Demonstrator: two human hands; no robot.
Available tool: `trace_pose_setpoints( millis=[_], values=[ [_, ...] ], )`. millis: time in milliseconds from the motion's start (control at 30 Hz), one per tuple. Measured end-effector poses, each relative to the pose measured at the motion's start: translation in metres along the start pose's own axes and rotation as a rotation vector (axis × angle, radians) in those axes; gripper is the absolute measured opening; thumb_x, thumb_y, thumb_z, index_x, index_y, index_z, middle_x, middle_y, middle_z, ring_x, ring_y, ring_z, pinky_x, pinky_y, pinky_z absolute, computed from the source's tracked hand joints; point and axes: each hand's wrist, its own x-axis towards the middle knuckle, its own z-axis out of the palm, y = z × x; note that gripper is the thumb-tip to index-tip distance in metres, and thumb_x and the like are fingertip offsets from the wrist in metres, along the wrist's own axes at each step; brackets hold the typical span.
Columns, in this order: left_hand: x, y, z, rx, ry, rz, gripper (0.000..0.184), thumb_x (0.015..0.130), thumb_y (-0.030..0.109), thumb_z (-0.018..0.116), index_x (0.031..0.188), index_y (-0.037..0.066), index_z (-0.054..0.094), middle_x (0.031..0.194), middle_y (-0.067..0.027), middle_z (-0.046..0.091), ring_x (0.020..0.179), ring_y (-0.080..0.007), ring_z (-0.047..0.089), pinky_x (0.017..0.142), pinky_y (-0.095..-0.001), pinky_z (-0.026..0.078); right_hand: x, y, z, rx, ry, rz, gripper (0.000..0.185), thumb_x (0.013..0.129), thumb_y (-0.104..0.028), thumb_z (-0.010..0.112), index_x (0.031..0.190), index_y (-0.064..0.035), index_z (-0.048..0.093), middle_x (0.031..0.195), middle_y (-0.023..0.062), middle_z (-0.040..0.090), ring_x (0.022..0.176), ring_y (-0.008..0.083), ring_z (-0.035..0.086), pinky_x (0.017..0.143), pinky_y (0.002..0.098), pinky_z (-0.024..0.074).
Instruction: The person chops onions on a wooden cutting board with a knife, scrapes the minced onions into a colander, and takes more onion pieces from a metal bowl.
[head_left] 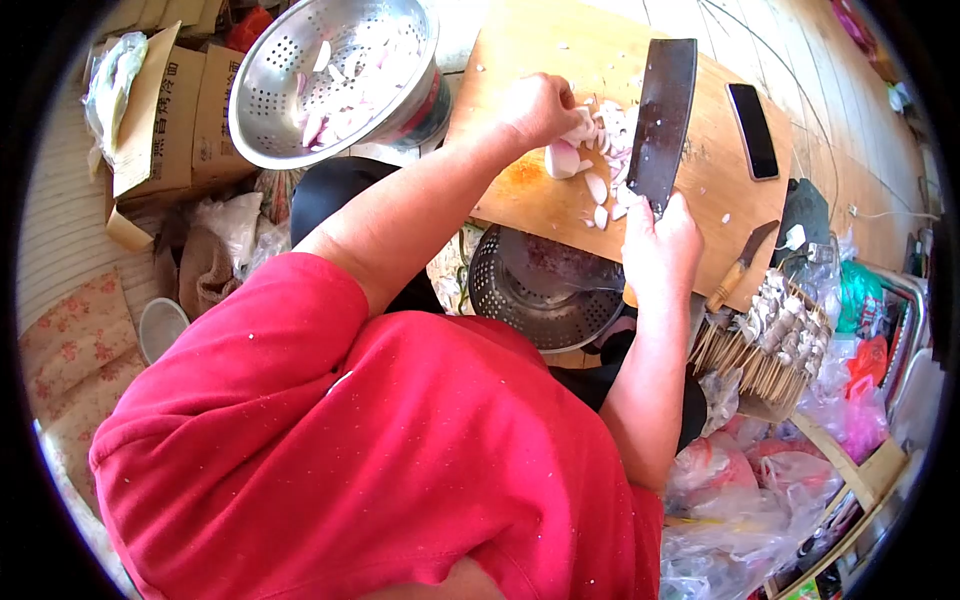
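A wooden cutting board [510, 60] lies in front of me with cut pieces of pale onion with purple edges [597, 188] across its middle. My left hand [543, 112] is closed, its curled fingers at the onion pieces on the board; the fingertips are partly hidden. A larger onion chunk [563, 160] sits just below those fingers. My right hand [662, 240] is wrapped round the handle of a dark, broad-bladed cleaver [665, 115]. Its blade points away from me, over the board, just right of the cut onion.
A steel colander [262, 125] with onion pieces stands at the left, another colander [490, 290] below the board. On the board's right are a phone [752, 130] and a small knife [745, 262]. Skewered food [785, 320] and plastic bags [745, 490] lie right, a cardboard box [185, 120] left.
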Motion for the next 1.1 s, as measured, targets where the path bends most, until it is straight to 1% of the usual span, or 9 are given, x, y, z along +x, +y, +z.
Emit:
trace_pose_setpoints(
  millis=[67, 133, 200, 267, 433, 733, 800, 1000, 1100],
  values=[
    [-0.004, -0.006, 0.01, -0.002, -0.051, -0.046, 0.027, 0.075, 0.03, 0.073, 0.088, 0.007, 0.071, 0.093, -0.0164, 0.071, 0.087, -0.0286, 0.068, 0.079, -0.0367, 0.054, 0.0, 0.001, 0.001, -0.004, -0.009, -0.001, 0.019, 0.089, -0.016, 0.058, 0.099, -0.001, 0.062, 0.075, 0.0136, 0.068, 0.064, 0.0242, 0.067, 0.063, 0.0363, 0.0516],
    [-0.009, -0.01, 0.022, -0.127, 0.107, 0.123, 0.025, 0.078, 0.025, 0.071, 0.093, 0.005, 0.071, 0.088, -0.0169, 0.07, 0.081, -0.03, 0.068, 0.08, -0.0354, 0.054, 0.0, 0.005, 0.004, -0.109, -0.021, -0.063, 0.021, 0.086, -0.018, 0.059, 0.099, -0.0012, 0.06, 0.079, 0.0237, 0.066, 0.079, 0.0416, 0.066, 0.072, 0.0475, 0.0509],
    [-0.016, -0.017, 0.025, -0.097, 0.075, 0.161, 0.029, 0.076, 0.021, 0.069, 0.102, 0.007, 0.07, 0.095, -0.0165, 0.069, 0.09, -0.0312, 0.067, 0.083, -0.0364, 0.053, 0.0, 0.008, 0.006, -0.148, -0.049, -0.045, 0.021, 0.086, -0.018, 0.059, 0.099, -0.0007, 0.059, 0.08, 0.024, 0.066, 0.08, 0.042, 0.065, 0.073, 0.0481, 0.0507],
    [-0.025, -0.025, 0.027, -0.079, 0.157, 0.358, 0.037, 0.074, 0.019, 0.069, 0.11, 0.009, 0.068, 0.105, -0.0157, 0.066, 0.1, -0.0314, 0.064, 0.086, -0.0374, 0.053, 0.001, 0.013, 0.011, -0.185, -0.075, -0.03, 0.021, 0.086, -0.018, 0.06, 0.099, -0.0002, 0.059, 0.081, 0.0244, 0.066, 0.081, 0.0425, 0.065, 0.073, 0.0487, 0.0504],
    [-0.03, -0.042, 0.032, -0.154, 0.184, 0.432, 0.035, 0.076, 0.017, 0.069, 0.11, 0.012, 0.067, 0.112, -0.0144, 0.063, 0.1, -0.0344, 0.062, 0.091, -0.0392, 0.051, -0.004, 0.01, 0.02, -0.206, -0.163, -0.045, 0.024, 0.086, -0.019, 0.061, 0.098, 0.0013, 0.058, 0.088, 0.025, 0.066, 0.085, 0.0428, 0.064, 0.077, 0.049, 0.0497],
    [-0.019, -0.032, 0.03, -0.16, 0.191, 0.255, 0.026, 0.084, 0.02, 0.07, 0.107, 0.009, 0.069, 0.095, -0.0145, 0.069, 0.088, -0.0279, 0.068, 0.08, -0.0343, 0.054, -0.003, 0.019, 0.032, -0.301, -0.222, 0.008, 0.029, 0.087, -0.026, 0.061, 0.093, 0.0026, 0.056, 0.082, 0.0264, 0.066, 0.082, 0.0447, 0.064, 0.074, 0.0508, 0.05],
    [-0.016, -0.027, 0.026, -0.141, 0.095, 0.16, 0.023, 0.084, 0.023, 0.07, 0.101, 0.008, 0.07, 0.095, -0.0145, 0.07, 0.085, -0.0268, 0.069, 0.077, -0.0339, 0.054, -0.001, 0.023, 0.033, -0.338, -0.22, -0.008, 0.028, 0.088, -0.024, 0.06, 0.094, 0.0027, 0.056, 0.082, 0.0263, 0.066, 0.082, 0.0448, 0.064, 0.074, 0.0512, 0.05],
    [-0.004, -0.031, 0.029, -0.159, 0.14, 0.238, 0.015, 0.081, 0.022, 0.072, 0.088, 0.008, 0.072, 0.088, -0.0126, 0.069, 0.081, -0.0263, 0.068, 0.075, -0.0334, 0.054, -0.002, 0.011, 0.034, -0.341, -0.109, -0.074, 0.024, 0.089, -0.02, 0.056, 0.097, 0.0031, 0.056, 0.085, 0.0271, 0.066, 0.083, 0.0446, 0.064, 0.075, 0.0514, 0.0498],
    [-0.002, -0.037, 0.033, -0.113, 0.207, 0.321, 0.013, 0.079, 0.021, 0.073, 0.086, 0.01, 0.073, 0.084, -0.0112, 0.067, 0.081, -0.0274, 0.067, 0.075, -0.0346, 0.054, 0.004, 0.004, 0.036, -0.381, -0.215, -0.005, 0.025, 0.089, -0.017, 0.055, 0.103, 0.0033, 0.056, 0.086, 0.0262, 0.066, 0.085, 0.0436, 0.065, 0.076, 0.0512, 0.0498]
  ],
)
